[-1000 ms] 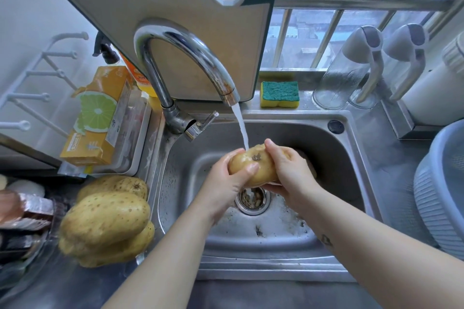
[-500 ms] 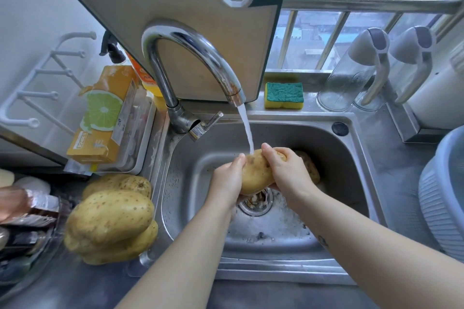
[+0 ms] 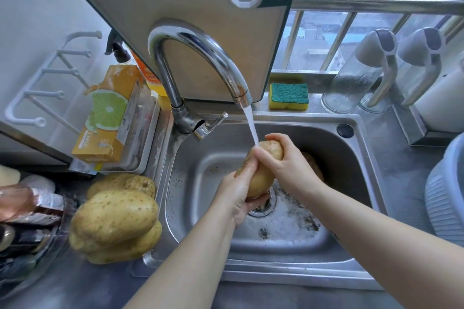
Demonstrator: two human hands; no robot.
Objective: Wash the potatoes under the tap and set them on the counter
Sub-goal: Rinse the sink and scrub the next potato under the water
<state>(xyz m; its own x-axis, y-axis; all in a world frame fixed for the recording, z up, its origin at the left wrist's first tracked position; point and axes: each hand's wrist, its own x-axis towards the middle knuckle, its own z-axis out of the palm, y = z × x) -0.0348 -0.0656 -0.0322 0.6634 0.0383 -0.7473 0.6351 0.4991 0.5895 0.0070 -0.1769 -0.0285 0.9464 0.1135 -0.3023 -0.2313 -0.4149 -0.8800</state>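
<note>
Held potato [image 3: 263, 173]: inside the sink [image 3: 200, 183], standing on end just above the drain [image 3: 261, 208]. Its top touches the stream [image 3: 251, 125] from the tap [image 3: 200, 52].
Left hand [image 3: 236, 198]: cups the lower end, with its fingers [image 3: 258, 202] curled underneath and the thumb lying up the side.
Right hand [image 3: 286, 165]: wrapped closed over the upper end, fingers curled round it.
Slip: the skin is wet and both grips sit on rounded ends. A hard rub or squeeze could shoot the potato out, so that it drops into the basin or knocks the second potato [image 3: 313, 165], which lies half hidden behind the right wrist.
Splash: the stream lands on a curved top right beside the fingers. Tilting the potato would likely deflect water over the sink's left rim toward the carton [image 3: 108, 113] standing there.
Pile of potatoes [image 3: 115, 216]: stacked on the surface [image 3: 75, 288] at its left side, just beside the sink's left rim, with one resting on top of the others. Setting another on the heap could make it roll toward the front edge or back into the sink, so a bare spot beside it looks safer.
Drain: dark grit lies around it, and more dirt washing down may slow the outflow.
</note>
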